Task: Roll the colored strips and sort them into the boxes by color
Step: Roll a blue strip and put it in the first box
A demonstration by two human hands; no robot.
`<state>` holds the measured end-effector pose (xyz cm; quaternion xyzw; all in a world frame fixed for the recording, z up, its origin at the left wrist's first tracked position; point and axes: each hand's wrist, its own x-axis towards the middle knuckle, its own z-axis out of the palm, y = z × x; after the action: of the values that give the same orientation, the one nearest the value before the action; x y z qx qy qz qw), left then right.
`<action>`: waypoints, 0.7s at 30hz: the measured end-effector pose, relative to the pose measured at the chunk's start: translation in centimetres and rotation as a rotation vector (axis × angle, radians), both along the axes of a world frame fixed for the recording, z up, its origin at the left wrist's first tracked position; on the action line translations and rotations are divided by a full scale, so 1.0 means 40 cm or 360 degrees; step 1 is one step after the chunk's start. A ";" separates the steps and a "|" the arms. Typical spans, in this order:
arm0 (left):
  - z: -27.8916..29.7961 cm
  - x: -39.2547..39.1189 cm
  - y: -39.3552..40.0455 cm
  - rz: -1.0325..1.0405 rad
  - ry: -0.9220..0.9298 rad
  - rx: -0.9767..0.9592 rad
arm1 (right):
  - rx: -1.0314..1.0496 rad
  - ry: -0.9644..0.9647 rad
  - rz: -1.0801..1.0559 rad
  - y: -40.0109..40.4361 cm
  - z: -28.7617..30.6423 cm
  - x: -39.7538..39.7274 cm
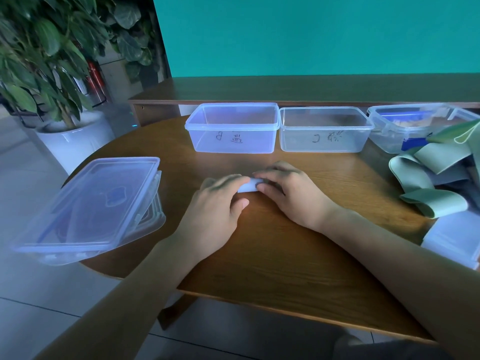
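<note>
Fingers of my left hand (220, 196) and right hand (283, 193) curl around a white strip (248, 185), pinching it together on the surface (272, 242). Beyond it stand box B (233, 128) and box C (324, 129), side by side.

Strip roll (248, 185) between the hands: white. Loose strips (436, 183) at right: pale sage green, some white. Boxes (233, 128) clear plastic with a bluish tint, black handwritten marks on the sides. Table (272, 242) brown, wood grain. Wall (311, 35) teal. Plant pot (75, 144) white, leaves dark green.
</note>
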<state>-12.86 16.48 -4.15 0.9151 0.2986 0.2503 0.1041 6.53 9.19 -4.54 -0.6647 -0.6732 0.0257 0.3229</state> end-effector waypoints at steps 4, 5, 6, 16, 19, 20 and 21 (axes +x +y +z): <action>0.006 0.013 0.026 0.0014 0.0069 -0.0017 | -0.0025 0.0030 0.0017 0.009 0.005 0.002; 0.006 0.018 0.035 0.0017 0.0075 -0.0016 | -0.0024 0.0053 0.0021 0.010 0.008 0.003; 0.006 0.024 0.043 0.0019 0.0079 -0.0017 | -0.0026 0.0073 0.0011 0.013 0.009 0.005; 0.001 0.078 0.111 0.0037 0.0044 -0.0109 | -0.0081 0.0115 -0.0037 0.073 0.009 0.029; 0.004 0.085 0.117 0.0047 -0.0048 -0.0171 | -0.0073 0.0097 0.0013 0.076 0.010 0.034; 0.008 0.086 0.116 0.0045 -0.0086 -0.0199 | -0.0066 0.0087 0.0025 0.076 0.010 0.035; 0.011 0.088 0.114 0.0046 -0.0113 -0.0232 | -0.0061 0.0083 0.0031 0.075 0.010 0.036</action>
<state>-9.35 21.03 -3.69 0.8911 0.3254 0.2619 0.1772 7.96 12.20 -4.14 -0.6633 -0.6704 0.0592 0.3272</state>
